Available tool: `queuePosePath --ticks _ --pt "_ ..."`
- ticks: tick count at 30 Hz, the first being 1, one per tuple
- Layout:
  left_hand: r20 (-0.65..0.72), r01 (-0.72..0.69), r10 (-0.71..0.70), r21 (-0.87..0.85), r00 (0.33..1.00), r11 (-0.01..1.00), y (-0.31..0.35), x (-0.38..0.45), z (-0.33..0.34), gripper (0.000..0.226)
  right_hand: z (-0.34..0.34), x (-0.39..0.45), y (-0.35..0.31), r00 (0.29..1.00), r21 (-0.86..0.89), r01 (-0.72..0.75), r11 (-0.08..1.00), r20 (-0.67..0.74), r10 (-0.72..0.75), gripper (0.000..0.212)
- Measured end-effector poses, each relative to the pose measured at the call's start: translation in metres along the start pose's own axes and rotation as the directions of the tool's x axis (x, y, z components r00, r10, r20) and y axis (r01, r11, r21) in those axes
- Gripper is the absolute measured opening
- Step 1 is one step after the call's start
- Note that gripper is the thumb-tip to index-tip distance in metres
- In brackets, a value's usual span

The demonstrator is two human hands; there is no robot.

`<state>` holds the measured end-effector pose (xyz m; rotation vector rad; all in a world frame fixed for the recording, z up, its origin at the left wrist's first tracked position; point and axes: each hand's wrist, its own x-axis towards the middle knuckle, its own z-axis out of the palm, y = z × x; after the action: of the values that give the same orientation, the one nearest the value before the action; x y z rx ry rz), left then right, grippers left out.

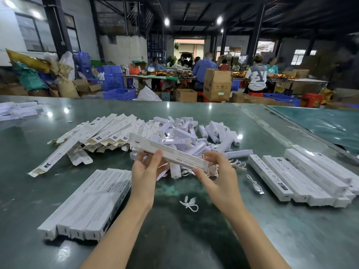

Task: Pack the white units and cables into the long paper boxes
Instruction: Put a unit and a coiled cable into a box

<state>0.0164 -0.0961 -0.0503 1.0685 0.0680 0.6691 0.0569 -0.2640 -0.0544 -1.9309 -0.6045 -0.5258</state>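
A long paper box (171, 152) is held slanted above the table middle. My left hand (145, 171) grips its middle from below, thumb on top. My right hand (217, 171) pinches its lower right end. Behind it lies a heap of white units (194, 134) with white cables (239, 164) at its near edge. Flat unfolded boxes (101, 133) are piled to the left. Rows of boxes lie side by side at near left (91, 202) and at right (303, 177). Two loose cables lie on the table, one coiled (189, 203), one longer (255, 184).
The green table (174, 239) runs to the frame's bottom edge, with a seam (272, 123) to a second table on the right. More white boxes (17, 110) sit at far left. Beyond the table are cardboard cartons (217, 84), blue crates (119, 94) and seated workers.
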Motion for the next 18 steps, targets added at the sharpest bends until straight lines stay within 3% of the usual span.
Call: queuePosePath --ticks 8,11,13,15,18 --pt "-0.091 0.101 -0.114 -0.132 0.989 0.986 0.002 0.004 -0.004 0.009 0.003 -0.002 -0.007 0.995 0.163 0.085 0.983 0.04 -0.092 0.024" --pt "0.017 0.182 -0.181 -0.135 0.983 0.974 0.003 0.003 -0.001 0.031 0.006 -0.004 -0.007 0.999 0.197 0.051 0.979 0.006 -0.053 0.024" --pt "0.167 0.245 -0.239 -0.016 0.957 0.97 0.0 -0.005 0.006 0.049 0.009 -0.005 -0.007 0.999 0.221 0.037 0.975 -0.008 -0.037 0.025" --pt "0.264 0.244 -0.255 0.074 0.93 0.967 -0.005 -0.013 0.013 0.05 0.011 -0.005 -0.008 0.998 0.249 0.056 0.967 0.003 -0.058 0.023" --pt "0.214 0.208 -0.219 0.073 0.952 0.975 -0.008 -0.015 0.016 0.047 0.012 -0.005 -0.009 0.998 0.274 0.041 0.961 0.03 -0.051 0.021"
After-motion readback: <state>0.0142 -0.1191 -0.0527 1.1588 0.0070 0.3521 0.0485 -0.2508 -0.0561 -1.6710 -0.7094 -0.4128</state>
